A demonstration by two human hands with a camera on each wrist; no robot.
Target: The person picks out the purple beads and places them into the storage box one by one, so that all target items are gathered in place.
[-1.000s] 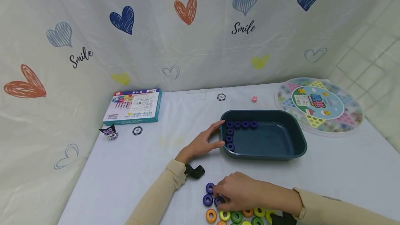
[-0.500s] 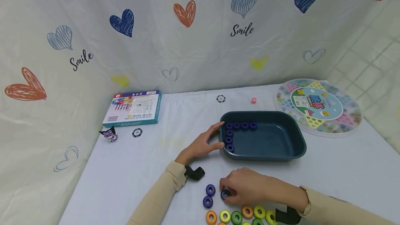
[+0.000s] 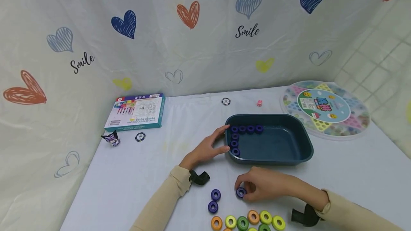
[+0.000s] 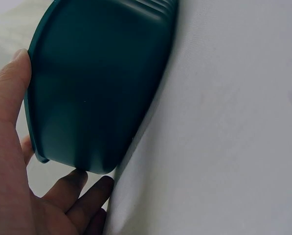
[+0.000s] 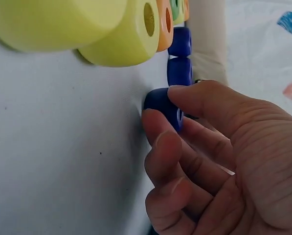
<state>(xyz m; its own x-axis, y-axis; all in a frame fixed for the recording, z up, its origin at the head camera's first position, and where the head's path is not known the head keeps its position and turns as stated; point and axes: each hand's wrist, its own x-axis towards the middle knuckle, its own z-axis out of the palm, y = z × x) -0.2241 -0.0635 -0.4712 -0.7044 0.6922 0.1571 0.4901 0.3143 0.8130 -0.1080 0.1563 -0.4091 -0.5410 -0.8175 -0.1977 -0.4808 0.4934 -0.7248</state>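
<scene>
My right hand (image 3: 266,184) pinches a dark purple ring-shaped bead (image 5: 160,104) between thumb and fingertips, low over the white cloth. It is in front of the dark teal tray (image 3: 279,147). My left hand (image 3: 205,149) rests at the tray's left end, thumb and fingers spread against the rim and wall. In the left wrist view, the thumb (image 4: 18,81) touches the rim while other fingertips lie against the tray's side. Inside the tray, purple rings (image 3: 250,126) run along the back wall and down the left wall. Two more purple rings (image 3: 212,212) sit left of my right hand.
Orange, yellow and green rings (image 3: 265,222) cluster at the front edge of view. Behind stand a flat game box (image 3: 138,113), a small figurine (image 3: 111,139), chip-like discs (image 3: 140,134) and a tiny pink object (image 3: 259,103). A round game board (image 3: 359,117) lies behind the tray, to the right.
My right hand has drawn a purple ring away from the other two, moving right and toward the tray. The left hand stays at the tray.
</scene>
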